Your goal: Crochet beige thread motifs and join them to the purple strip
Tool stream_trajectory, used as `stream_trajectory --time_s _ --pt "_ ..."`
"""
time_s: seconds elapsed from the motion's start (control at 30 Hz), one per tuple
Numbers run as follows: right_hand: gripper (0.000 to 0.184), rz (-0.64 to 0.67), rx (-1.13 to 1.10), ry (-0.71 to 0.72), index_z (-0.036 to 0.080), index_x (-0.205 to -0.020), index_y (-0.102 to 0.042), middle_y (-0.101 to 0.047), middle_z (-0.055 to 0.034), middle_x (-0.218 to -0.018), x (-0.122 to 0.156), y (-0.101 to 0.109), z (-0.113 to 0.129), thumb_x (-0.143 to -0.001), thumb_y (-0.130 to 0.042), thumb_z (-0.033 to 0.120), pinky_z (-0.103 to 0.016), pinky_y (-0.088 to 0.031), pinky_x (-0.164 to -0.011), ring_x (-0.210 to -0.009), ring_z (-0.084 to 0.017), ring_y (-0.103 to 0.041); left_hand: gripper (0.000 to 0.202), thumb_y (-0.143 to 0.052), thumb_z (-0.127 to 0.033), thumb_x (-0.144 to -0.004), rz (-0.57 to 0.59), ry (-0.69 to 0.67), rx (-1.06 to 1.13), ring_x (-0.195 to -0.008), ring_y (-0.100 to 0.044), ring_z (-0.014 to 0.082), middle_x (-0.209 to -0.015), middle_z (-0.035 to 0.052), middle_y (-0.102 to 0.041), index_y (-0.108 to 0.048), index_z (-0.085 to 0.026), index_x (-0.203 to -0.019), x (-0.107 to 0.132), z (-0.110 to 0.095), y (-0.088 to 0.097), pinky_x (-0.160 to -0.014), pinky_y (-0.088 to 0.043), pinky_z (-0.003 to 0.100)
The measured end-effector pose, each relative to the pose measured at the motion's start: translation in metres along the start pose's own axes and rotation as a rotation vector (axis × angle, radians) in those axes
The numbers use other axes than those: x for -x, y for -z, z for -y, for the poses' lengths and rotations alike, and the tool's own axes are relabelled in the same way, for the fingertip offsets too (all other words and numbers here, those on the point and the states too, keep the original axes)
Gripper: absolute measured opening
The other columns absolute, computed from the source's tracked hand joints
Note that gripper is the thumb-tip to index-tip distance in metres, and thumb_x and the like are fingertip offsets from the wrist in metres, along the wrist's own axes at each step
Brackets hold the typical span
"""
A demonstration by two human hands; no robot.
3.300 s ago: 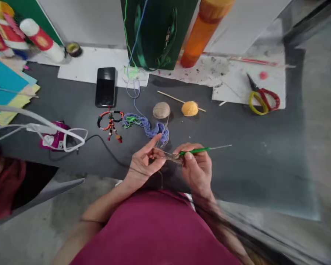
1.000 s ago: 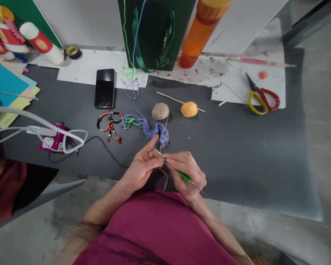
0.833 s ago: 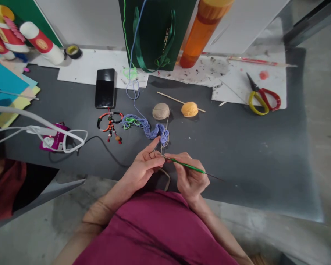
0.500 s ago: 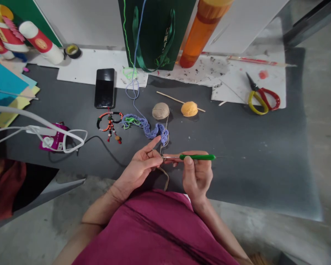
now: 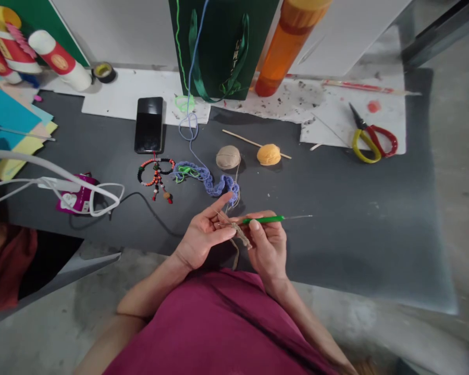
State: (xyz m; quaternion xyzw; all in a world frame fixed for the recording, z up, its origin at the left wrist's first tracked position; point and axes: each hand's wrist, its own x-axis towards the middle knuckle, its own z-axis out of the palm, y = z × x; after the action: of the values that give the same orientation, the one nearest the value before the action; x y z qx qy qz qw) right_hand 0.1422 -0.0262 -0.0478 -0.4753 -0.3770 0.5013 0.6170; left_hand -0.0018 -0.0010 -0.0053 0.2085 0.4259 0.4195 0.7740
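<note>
My right hand [image 5: 269, 242] is closed round the green handle of a crochet hook [image 5: 264, 220]; a thin metal shaft shows at each end. Between thumb and fingers, my left hand [image 5: 207, 230] pinches a small strip of beige crochet work [image 5: 241, 235], with its index finger stretched forward. The hook's left end reaches in at my left fingers, where its tip is hard to make out. Beige yarn runs up from there to a beige yarn ball [image 5: 228, 157]. A wavy strip of blue crochet [image 5: 214, 186] lies just beyond my left fingertip.
A yellow yarn ball [image 5: 269, 154] lies by a thin wooden stick [image 5: 240, 137]. Further left are a beaded bracelet [image 5: 156, 172], a phone [image 5: 149, 125] and white cables [image 5: 105, 190]. Scissors [image 5: 369, 138] lie at the right. A dark green bag [image 5: 222, 52] and an orange bottle [image 5: 283, 47] stand behind.
My right hand has moved left towards my left hand, carrying the hook further in past the left fingers. The beige strip now shows between the hands.
</note>
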Motion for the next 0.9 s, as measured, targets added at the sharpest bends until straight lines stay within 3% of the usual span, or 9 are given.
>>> stream_trajectory --time_s 0.17,0.3,0.37,0.47,0.6,0.77,0.9 --pt "0.007 0.031 0.178 0.173 0.027 -0.104 -0.073 -0.085 -0.0022 -0.089 0.0 0.003 0.006 -0.102 -0.067 0.03 -0.03 -0.063 -0.061 -0.064 -0.017 -0.076 0.067 -0.092 -0.024 -0.073 -0.052 -0.073 -0.013 -0.074 -0.059 0.0082 -0.083 -0.0044 -0.066 -0.074 -0.026 -0.137 -0.001 0.004 0.002 -0.076 -0.05 0.024" --pt "0.021 0.104 0.412 0.531 0.027 -0.109 -0.078 -0.087 -0.0069 -0.101 -0.003 0.002 0.013 -0.095 -0.073 0.012 -0.037 -0.064 -0.069 -0.08 -0.022 -0.081 0.078 -0.096 -0.023 -0.069 -0.07 -0.057 0.047 -0.072 -0.061 0.0081 -0.078 -0.0052 -0.069 -0.069 -0.025 -0.143 -0.002 0.005 0.001 -0.074 -0.051 0.022" --pt "0.027 0.099 0.436 0.6 0.028 -0.109 -0.08 -0.087 -0.0074 -0.106 -0.003 0.0 0.012 -0.091 -0.075 0.008 -0.037 -0.064 -0.07 -0.084 -0.023 -0.082 0.082 -0.097 -0.021 -0.067 -0.044 0.001 0.1 -0.069 -0.061 0.0078 -0.071 -0.0069 -0.067 -0.068 -0.023 -0.144 -0.003 0.004 0.0 -0.073 -0.05 0.022" --pt "0.019 -0.004 0.293 0.44 0.028 -0.101 -0.08 -0.086 -0.0044 -0.097 0.001 -0.003 0.006 -0.093 -0.075 0.012 -0.035 -0.065 -0.072 -0.083 -0.021 -0.081 0.081 -0.097 -0.02 -0.067 -0.017 0.088 0.162 -0.065 -0.061 0.0078 -0.067 -0.0078 -0.066 -0.068 -0.02 -0.143 -0.003 0.002 0.001 -0.072 -0.049 0.023" --pt "0.005 -0.103 0.191 0.182 0.026 -0.099 -0.077 -0.084 -0.0019 -0.088 0.007 -0.002 0.003 -0.097 -0.073 0.024 -0.032 -0.066 -0.073 -0.079 -0.019 -0.081 0.079 -0.095 -0.017 -0.067 -0.01 0.172 0.176 -0.069 -0.065 0.0088 -0.077 -0.0045 -0.073 -0.069 -0.021 -0.142 -0.003 0.0 0.002 -0.076 -0.05 0.024" --pt "0.016 -0.19 0.31 0.155 0.024 -0.097 -0.07 -0.076 0.0005 -0.076 0.006 0.001 0.01 -0.101 -0.068 0.039 -0.026 -0.058 -0.053 -0.056 -0.014 -0.07 0.072 -0.093 -0.015 -0.068 0.033 0.148 0.189 -0.072 -0.066 0.0103 -0.074 -0.0052 -0.07 -0.072 -0.021 -0.137 -0.004 0.001 0.007 -0.078 -0.05 0.025" --pt "0.019 -0.159 0.246 0.095 0.027 -0.098 -0.064 -0.072 0.0027 -0.071 0.004 0.001 0.013 -0.103 -0.064 0.045 -0.028 -0.056 -0.051 -0.051 -0.014 -0.065 0.062 -0.088 -0.013 -0.074 0.07 0.15 0.208 -0.075 -0.067 0.0139 -0.071 -0.0049 -0.067 -0.074 -0.021 -0.134 -0.004 0.002 0.011 -0.085 -0.051 0.031"
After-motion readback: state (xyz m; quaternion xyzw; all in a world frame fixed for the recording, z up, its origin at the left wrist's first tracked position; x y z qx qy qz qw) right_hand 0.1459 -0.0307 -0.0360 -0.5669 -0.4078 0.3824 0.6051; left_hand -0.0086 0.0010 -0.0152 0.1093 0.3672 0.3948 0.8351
